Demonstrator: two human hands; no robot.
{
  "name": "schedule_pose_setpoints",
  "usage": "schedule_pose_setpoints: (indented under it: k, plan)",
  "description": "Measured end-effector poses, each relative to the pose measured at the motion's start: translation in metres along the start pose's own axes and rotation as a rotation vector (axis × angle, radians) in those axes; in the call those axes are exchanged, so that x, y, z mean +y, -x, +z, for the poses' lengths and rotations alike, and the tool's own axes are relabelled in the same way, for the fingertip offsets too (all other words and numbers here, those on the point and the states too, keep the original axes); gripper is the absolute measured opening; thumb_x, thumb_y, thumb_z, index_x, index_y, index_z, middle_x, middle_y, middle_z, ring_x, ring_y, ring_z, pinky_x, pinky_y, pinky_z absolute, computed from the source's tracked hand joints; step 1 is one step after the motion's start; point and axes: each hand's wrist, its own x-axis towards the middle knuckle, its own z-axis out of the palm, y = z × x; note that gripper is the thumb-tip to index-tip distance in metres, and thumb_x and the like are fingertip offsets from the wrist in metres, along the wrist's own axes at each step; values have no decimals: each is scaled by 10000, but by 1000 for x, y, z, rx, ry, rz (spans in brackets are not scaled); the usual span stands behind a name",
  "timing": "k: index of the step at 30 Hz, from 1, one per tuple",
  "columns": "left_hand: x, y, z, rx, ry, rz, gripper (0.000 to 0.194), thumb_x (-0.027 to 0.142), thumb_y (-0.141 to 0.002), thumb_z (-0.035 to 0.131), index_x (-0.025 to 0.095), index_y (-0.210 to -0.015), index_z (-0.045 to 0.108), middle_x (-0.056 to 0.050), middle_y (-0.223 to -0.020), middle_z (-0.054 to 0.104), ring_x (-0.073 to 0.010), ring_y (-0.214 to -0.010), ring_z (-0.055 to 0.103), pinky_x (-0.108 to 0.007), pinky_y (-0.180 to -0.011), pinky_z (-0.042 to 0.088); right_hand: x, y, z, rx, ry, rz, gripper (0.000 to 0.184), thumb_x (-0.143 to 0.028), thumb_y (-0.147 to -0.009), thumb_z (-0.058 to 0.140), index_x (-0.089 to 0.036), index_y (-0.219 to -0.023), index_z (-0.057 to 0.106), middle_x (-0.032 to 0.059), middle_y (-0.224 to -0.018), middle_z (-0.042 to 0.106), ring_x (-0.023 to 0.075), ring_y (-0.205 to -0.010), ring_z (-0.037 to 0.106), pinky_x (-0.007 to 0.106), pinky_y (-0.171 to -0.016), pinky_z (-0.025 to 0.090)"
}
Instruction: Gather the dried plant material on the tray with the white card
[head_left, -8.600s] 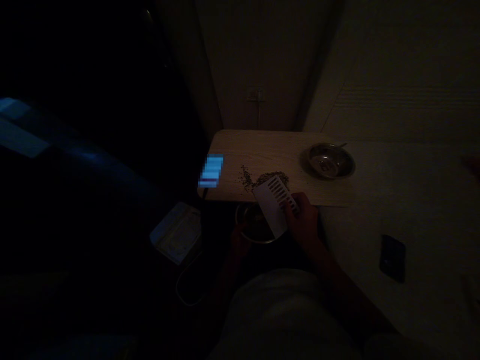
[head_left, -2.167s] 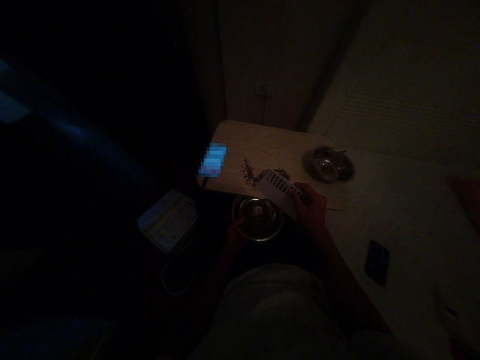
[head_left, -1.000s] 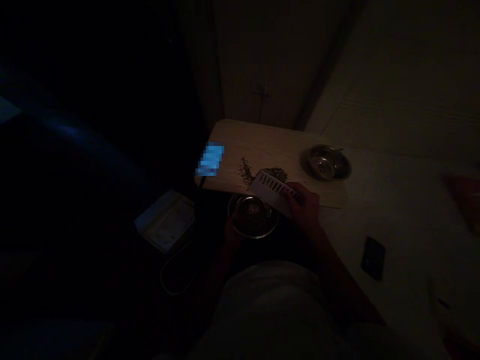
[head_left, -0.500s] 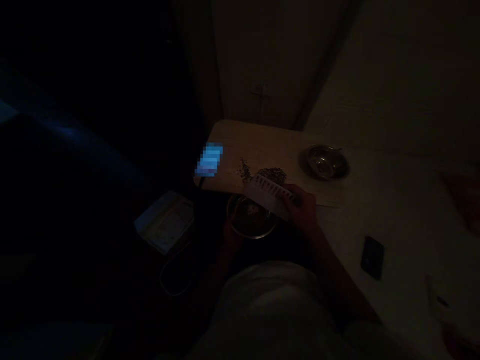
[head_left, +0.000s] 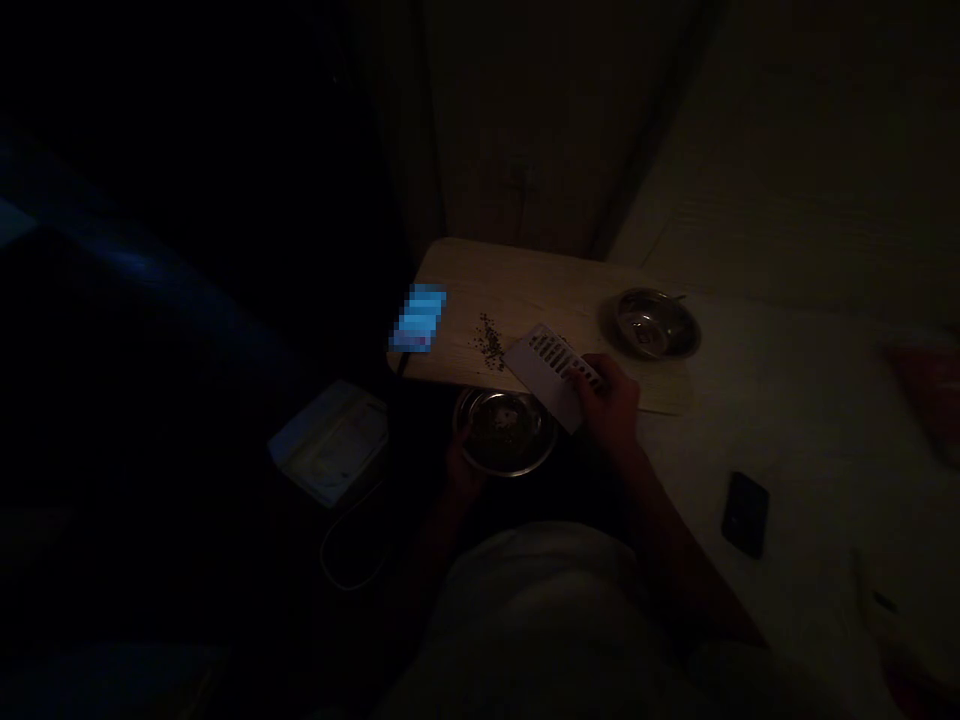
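The right hand (head_left: 609, 408) pinches a white card with slits (head_left: 546, 372) over the light table (head_left: 525, 285), just beside a small pile of dark seeds (head_left: 489, 342). The left hand (head_left: 461, 470) is at a metal bowl (head_left: 504, 430) below the table's edge, but it is too dark to tell what its fingers do.

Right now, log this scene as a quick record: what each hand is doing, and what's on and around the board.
right hand: grips a white slotted scraper above the board's near edge
left hand: at the near rim of a steel bowl, dim, grip unclear
bowl contents: dark, too dim to identify
on the board: light wood board with small dark seeds and a second steel bowl
beside the board: dark phone
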Motion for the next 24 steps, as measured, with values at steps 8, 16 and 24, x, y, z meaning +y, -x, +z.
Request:
schedule_pose_setpoints:
  k: [8,16,24]
  plan:
    - [-3,-5,-6,-25,17,-46,279,295,-764,610,177,-999,703,-93,-1042,732,-309,-1210,556,-458,-1032,428,0,-3,0,-67,3,-27,247,-390,-856,567,-207,-989,668,53,-919,728,204,-760,666,305,-674,492]
    - [-1,-6,-7,-12,6,-33,297,278,-749,625,159,-1011,700,-100,-1032,734,-318,-1188,571,-478,-1029,423,1,-4,-5,-66,-1,-33,232,-391,-842,595,-216,-965,686,39,-906,730,205,-759,671,305,-675,500]
    - [0,-3,-2,19,23,-43,262,249,-764,606,162,-989,707,-91,-973,745,-314,-1180,579,-479,-1034,421,-2,-3,-6,-70,4,-44,221,-377,-846,588,-220,-969,682,38,-902,729,203,-749,672,312,-681,501]
